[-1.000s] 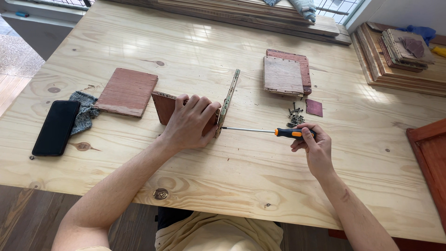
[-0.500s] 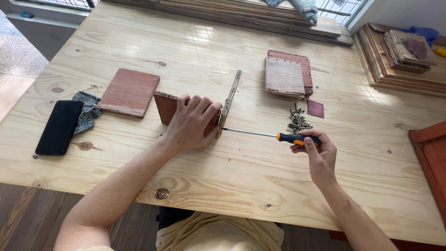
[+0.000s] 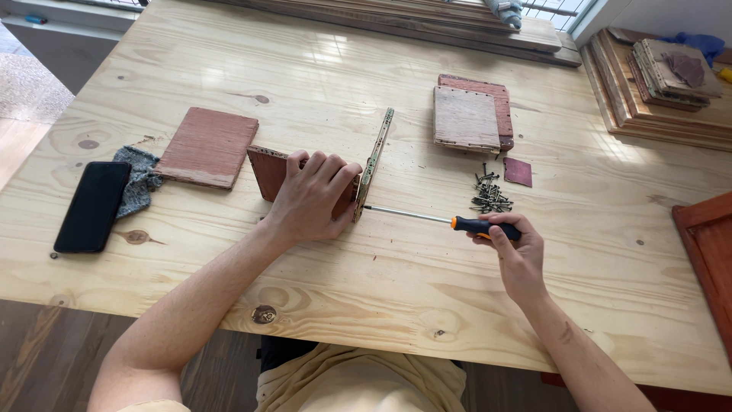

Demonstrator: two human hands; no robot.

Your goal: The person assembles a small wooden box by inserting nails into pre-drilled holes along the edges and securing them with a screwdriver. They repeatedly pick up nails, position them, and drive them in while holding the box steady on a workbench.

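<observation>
phone (image 3: pixel 93 206) left – screws (image 3: pixel 490 194) right of upright panel (image 3: pixel 374 164)

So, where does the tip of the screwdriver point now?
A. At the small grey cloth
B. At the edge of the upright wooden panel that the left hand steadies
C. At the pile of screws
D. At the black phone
B: the right hand holds the screwdriver level, with its tip against the upright wooden panel under the left hand.
</observation>
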